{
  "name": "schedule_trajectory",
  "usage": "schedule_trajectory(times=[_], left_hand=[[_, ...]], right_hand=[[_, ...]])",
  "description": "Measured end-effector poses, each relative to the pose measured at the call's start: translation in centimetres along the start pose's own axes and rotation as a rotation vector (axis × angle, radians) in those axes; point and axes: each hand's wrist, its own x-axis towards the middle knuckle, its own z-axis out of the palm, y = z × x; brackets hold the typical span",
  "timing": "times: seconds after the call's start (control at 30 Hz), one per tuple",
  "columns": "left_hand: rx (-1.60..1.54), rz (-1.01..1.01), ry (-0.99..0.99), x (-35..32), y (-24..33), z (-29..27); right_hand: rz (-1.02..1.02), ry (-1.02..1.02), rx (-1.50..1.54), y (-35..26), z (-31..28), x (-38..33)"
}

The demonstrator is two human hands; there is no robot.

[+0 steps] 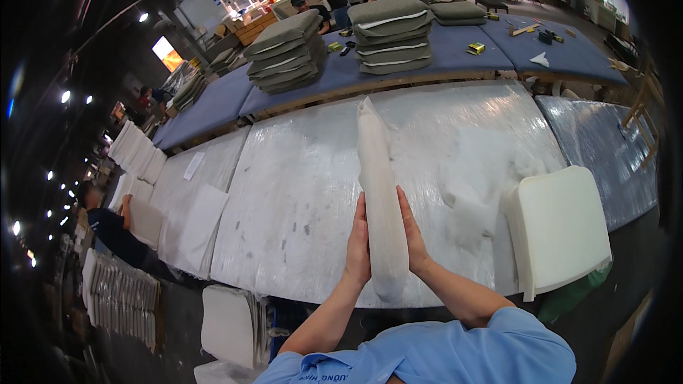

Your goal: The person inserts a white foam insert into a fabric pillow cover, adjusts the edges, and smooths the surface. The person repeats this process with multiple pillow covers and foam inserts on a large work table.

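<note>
A long white padded cushion (384, 227) stands on its narrow edge over the plastic-covered table (292, 178), its far end pointing away from me. My left hand (358, 245) presses flat along its left side, fingers stretched forward. On the opposite side my right hand (412, 235) does the same, so the cushion is squeezed between both palms. Its cover looks thin and wrinkled, coming to a small peak at the far tip. Whether the lower edge touches the table, I cannot tell. Loose white wadding (473, 206) lies to the right of my right hand.
A stack of white foam seat pads (562, 231) stands at the table's right. Grey-green cushion piles (395, 35) sit on a blue padded table (455, 57) beyond. White pads (231, 323) are stacked below the left edge. A co-worker (117, 231) handles white sheets at far left; others sit behind.
</note>
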Motion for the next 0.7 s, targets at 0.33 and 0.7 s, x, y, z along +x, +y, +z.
schedule_trajectory(times=[0.33, 0.7], left_hand=[[0.226, -0.096, 0.112, -1.2, -1.2, -2.5], [0.397, -0.046, 0.081, -0.6, -1.6, -2.5]], right_hand=[[0.203, -0.031, -0.313, 1.7, 1.0, 1.4], [0.244, -0.025, -0.622, 3.4, -0.1, 12.3]])
